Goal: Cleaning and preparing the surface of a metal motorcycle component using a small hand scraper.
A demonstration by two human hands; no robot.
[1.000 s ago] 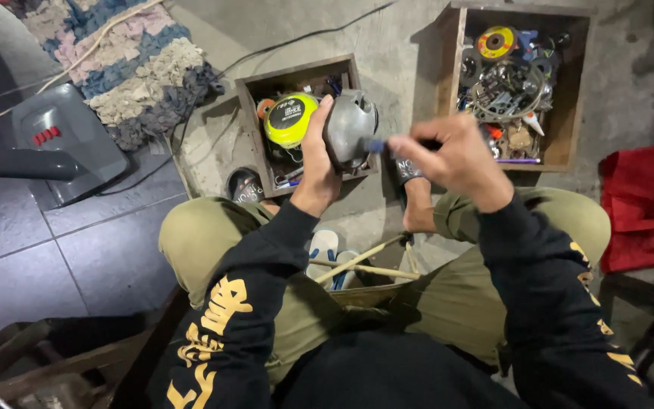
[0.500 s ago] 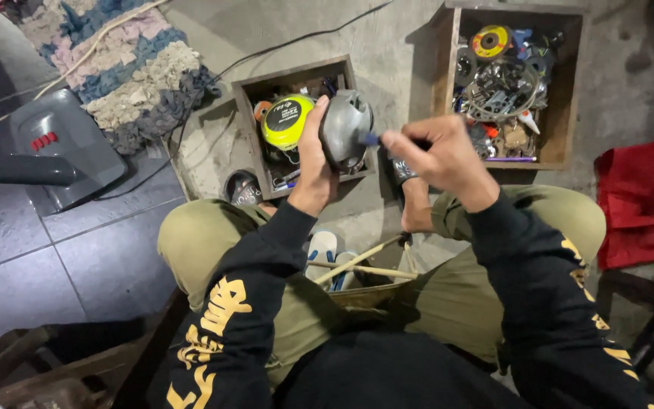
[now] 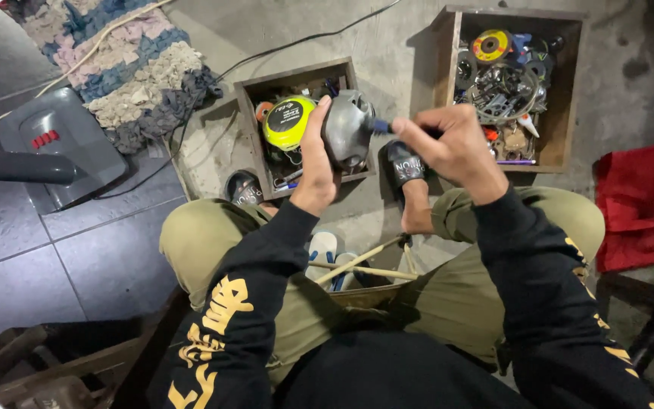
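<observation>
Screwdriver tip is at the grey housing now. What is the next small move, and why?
Probably keep turning the screwdriver in place. The right hand holds it level against the grey motor housing, which the left hand grips from the other side. The screw itself is hidden.

Concrete floor (image 3: 387,45) carries two open wooden boxes (image 3: 448,53) of parts, a patchwork rag rug (image 3: 115,68), a red cloth (image 3: 645,204), a black cable (image 3: 304,45); grey machine (image 3: 54,144) sits on dark tiles (image 3: 39,257).
</observation>
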